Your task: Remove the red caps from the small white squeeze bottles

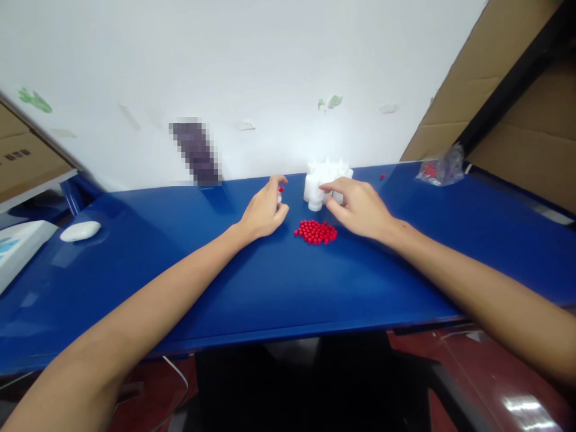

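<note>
My left hand (265,207) is curled, its thumb and fingers around a small white bottle (279,198) with a red tip, mostly hidden by the hand. To the right, a tight cluster of white bottles (330,171) stands upright near the wall. My right hand (357,205) reaches over the cluster's front right side with thumb and forefinger apart. The forefinger tip is at or against the front white bottle (315,200); whether it touches is hard to see. A loose pile of small red caps (315,231) lies on the blue table between my hands.
A clear plastic bag (443,168) with red pieces lies at the back right, and a single red piece (382,177) near the wall. A white oval object (80,231) and a white device (22,249) are at the left. Cardboard (526,120) stands on the right.
</note>
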The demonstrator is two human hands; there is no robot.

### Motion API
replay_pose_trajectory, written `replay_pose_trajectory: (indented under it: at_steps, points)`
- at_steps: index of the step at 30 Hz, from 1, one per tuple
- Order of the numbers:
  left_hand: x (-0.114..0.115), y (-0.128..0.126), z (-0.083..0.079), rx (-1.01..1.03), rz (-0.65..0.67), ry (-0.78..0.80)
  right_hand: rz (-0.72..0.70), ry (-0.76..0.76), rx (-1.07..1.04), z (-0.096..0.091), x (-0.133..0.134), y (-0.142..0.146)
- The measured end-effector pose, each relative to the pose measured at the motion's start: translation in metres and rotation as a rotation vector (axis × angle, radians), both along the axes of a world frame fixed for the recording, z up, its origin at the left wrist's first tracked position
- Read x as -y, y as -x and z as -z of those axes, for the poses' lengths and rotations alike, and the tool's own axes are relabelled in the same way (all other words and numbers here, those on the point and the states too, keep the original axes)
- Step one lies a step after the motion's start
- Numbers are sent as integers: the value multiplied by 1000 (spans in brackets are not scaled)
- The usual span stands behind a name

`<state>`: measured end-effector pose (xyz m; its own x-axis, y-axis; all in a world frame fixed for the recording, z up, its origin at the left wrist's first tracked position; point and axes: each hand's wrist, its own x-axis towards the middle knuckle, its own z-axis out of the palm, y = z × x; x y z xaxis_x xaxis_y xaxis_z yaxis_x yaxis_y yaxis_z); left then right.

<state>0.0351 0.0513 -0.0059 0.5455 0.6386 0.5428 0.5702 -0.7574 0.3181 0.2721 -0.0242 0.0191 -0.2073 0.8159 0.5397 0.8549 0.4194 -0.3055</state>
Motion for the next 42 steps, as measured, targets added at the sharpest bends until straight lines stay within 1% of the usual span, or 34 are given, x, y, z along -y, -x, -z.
replay_pose_trajectory:
  at_steps: [4,8,11,15,17,19,24,30,35,38,42]
  points:
    - [-4,0,4,18,70,-10,-37,33,39,2,0,0]
    - [-5,0,5,56,142,-73,-58,5,7,3,0,0]
    - [0,0,2,51,180,-139,-113,-57,-34,1,1,0]
    - [8,0,-1,71,211,-267,-214,-118,-76,0,4,2]
    - [10,1,-1,93,228,-320,-243,-118,-83,0,6,5]
    - [10,2,0,102,241,-351,-267,-78,-76,1,8,9]
    - [10,4,0,21,308,-393,-272,66,-12,3,12,20]
    - [13,4,0,-48,371,-393,-267,37,53,4,21,26]
    - [14,2,4,-19,443,-410,-269,117,58,-5,27,21]
    - [13,0,5,3,453,-444,-260,85,98,-7,27,19]
    - [13,-1,4,41,456,-514,-276,-22,176,-3,21,23]
